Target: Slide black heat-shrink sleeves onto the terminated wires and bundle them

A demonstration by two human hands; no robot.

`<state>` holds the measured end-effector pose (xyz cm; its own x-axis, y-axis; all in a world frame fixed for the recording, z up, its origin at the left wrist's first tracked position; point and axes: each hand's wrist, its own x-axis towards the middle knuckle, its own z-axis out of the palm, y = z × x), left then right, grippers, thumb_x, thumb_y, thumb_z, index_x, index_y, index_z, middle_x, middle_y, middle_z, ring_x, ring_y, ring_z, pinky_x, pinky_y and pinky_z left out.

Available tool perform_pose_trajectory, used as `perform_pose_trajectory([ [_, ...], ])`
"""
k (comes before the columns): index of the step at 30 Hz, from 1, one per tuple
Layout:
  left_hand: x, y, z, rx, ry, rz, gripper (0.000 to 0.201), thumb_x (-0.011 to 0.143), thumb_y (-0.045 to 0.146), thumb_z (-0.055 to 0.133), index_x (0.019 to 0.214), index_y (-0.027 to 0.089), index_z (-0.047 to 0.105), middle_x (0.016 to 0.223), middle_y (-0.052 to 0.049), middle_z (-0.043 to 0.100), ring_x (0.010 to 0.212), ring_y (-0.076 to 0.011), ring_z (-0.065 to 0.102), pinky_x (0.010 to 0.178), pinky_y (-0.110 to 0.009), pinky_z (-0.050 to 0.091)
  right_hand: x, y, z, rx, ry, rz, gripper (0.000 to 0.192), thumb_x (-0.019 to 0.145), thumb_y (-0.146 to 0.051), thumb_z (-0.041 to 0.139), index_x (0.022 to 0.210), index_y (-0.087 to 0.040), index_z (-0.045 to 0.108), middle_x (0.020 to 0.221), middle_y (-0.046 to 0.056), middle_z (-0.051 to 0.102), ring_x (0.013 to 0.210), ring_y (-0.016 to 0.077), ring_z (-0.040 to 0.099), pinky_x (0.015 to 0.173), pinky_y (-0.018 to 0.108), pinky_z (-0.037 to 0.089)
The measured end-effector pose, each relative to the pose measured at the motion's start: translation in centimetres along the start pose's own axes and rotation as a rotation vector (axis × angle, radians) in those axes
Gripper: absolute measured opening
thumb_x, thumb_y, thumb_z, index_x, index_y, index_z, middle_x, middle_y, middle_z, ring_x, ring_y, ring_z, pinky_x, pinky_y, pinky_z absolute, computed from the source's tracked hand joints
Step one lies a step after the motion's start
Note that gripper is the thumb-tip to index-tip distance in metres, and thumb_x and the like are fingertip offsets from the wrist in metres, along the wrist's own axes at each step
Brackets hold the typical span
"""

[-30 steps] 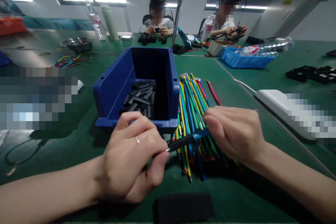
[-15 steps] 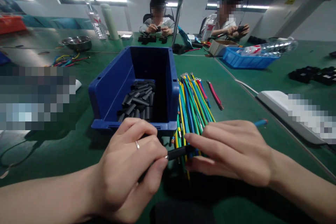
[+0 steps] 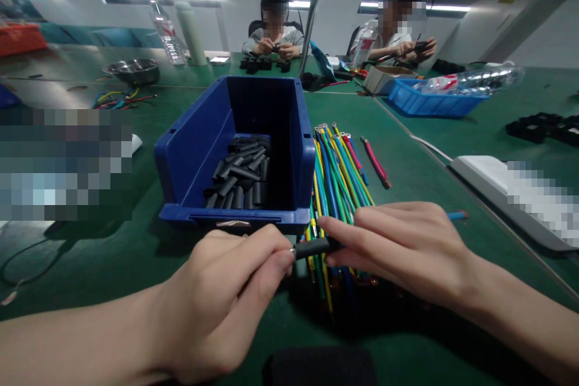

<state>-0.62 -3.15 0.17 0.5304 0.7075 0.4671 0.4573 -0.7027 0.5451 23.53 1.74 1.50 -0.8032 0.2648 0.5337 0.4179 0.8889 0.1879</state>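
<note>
A: The left hand (image 3: 226, 301) pinches one end of the black sleeve (image 3: 316, 246), the right hand (image 3: 407, 247) closes on the other end, just in front of the blue bin (image 3: 190, 157).

B: The blue wire (image 3: 458, 215) pokes out past the right hand; the rest is hidden. Any writing?

A: None legible: the wall sign is cut off, the yellow warning label too small. The wire bundle (image 3: 337, 163) runs under the hands.

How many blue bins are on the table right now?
2. A deep blue bin holding black sleeves sits just beyond the hands; a shallow blue tray lies far right near a co-worker. Others may be hidden.
</note>
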Motion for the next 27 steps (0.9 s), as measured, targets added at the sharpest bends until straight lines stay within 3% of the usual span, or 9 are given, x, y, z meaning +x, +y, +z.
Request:
perform_pose_trajectory([
  [4,0.42,-0.36,-0.01,-0.093,-0.004,-0.003,0.021,0.098,0.011,0.036,0.085,0.020,0.050,0.059,0.007,0.048,0.045,-0.0067,0.048,0.045,-0.020,0.036,0.32,-0.03,0.08,0.072,-0.034,0.014,0.015,0.102,-0.027,0.047,0.102,-0.015,0.057,0.060,-0.007,0.043,0.048,0.0081,0.039,0.046,0.027,0.027],
  [13,0.17,-0.55,0.11,-0.082,0.001,-0.009,0.021,0.098,0.013,0.037,0.083,0.020,0.049,0.060,0.006,0.050,0.048,-0.0077,0.050,0.049,-0.022,0.037,0.32,-0.14,0.23,0.132,-0.065,0.025,0.022,0.102,-0.027,0.046,0.089,-0.016,0.059,0.059,-0.006,0.046,0.048,0.0076,0.040,0.045,0.027,0.027],
  [21,0.07,-0.54,0.32,-0.058,0.060,0.023,0.027,0.103,0.022,0.038,0.078,0.021,0.048,0.055,0.006,0.050,0.045,-0.0087,0.047,0.046,-0.024,0.034,0.24,0.14,0.32,0.204,-0.045,0.048,0.025,0.103,-0.032,0.044,0.095,-0.014,0.060,0.060,-0.005,0.050,0.049,0.0066,0.044,0.047,0.025,0.029],
  [27,0.36,-0.19,0.10,-0.083,0.077,0.003,0.028,0.101,0.018,0.038,0.075,0.021,0.049,0.053,0.006,0.051,0.043,-0.0081,0.048,0.045,-0.024,0.036,0.02,0.23,0.10,0.146,-0.046,0.000,0.019,0.102,-0.024,0.045,0.107,-0.013,0.059,0.059,-0.007,0.044,0.049,0.0073,0.039,0.045,0.027,0.025],
])
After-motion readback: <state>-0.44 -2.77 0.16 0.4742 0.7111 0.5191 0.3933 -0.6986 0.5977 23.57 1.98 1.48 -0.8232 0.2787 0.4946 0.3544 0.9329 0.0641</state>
